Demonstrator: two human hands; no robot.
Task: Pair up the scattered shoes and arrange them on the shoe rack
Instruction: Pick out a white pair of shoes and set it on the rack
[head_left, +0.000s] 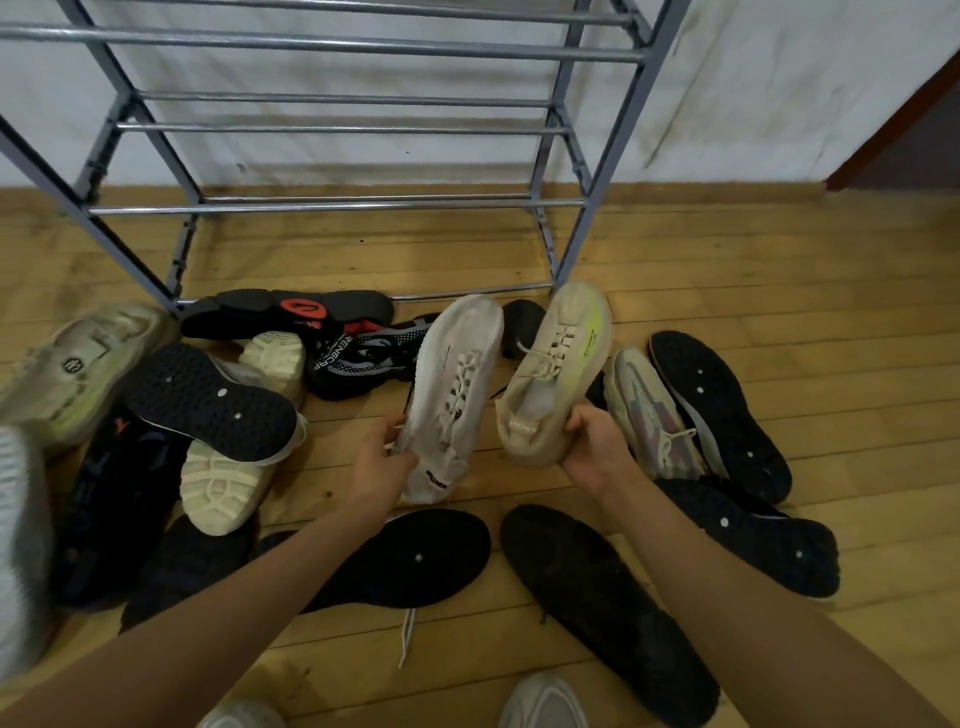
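The left hand (379, 462) grips a white shoe (452, 395) by its heel and the right hand (597, 447) grips a cream shoe (556, 374), both raised just before the shoe rack (332, 208), other shoes scattered on the floor (779, 270) around them

Strap of the black-and-white shoe (374, 358): lettering begins "RENE", the remainder unclear. Heel tab of the white shoe (452, 395): black print, too small to read. On the beige shoe (550, 374), heel label and yellow-green stripe print: illegible.
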